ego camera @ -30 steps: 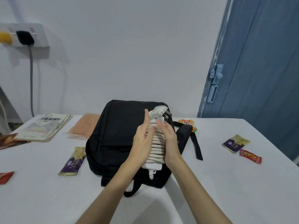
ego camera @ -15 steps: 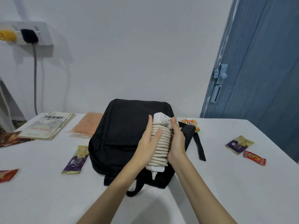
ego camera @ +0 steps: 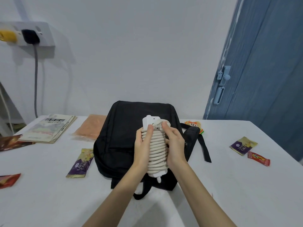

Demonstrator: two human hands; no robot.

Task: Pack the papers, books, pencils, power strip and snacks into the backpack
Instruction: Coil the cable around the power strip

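Gripping a white power strip (ego camera: 156, 145) from both sides, the hands hold it upright above the black backpack (ego camera: 121, 141), which lies flat on the white bench (ego camera: 229, 185). The left hand (ego camera: 142, 149) curls round the left side of the strip, its thumb pressing near the top; the right hand (ego camera: 175, 145) wraps the right side, its fingers pinching the plug end (ego camera: 158, 125) of the beige cord, which is wound in tight coils round the strip's body.

Left of the backpack lies a purple snack wrapper (ego camera: 81, 163) printed "LAYER CAKE". A second purple packet (ego camera: 243, 145) with the same "LAYER CAKE" wording sits well to the right, just beside a red snack wrapper (ego camera: 258, 158) whose print is too small to read. An orange snack packet (ego camera: 194, 126) shows behind the backpack's strap (ego camera: 203, 146), its lettering unclear.

At the far left of the bench a stack of books and papers (ego camera: 49, 128) carries a bold black title in Chinese characters, too blurred to make out. Beside it lies a clear bag with orange contents (ego camera: 91, 127). A dark brown packet (ego camera: 11, 142) and a red packet (ego camera: 9, 180) lie at the left edge. On the wall, a socket block (ego camera: 44, 35) holds a black plug (ego camera: 30, 36) and a yellow one (ego camera: 7, 36). A blue door (ego camera: 265, 71) stands at the right.
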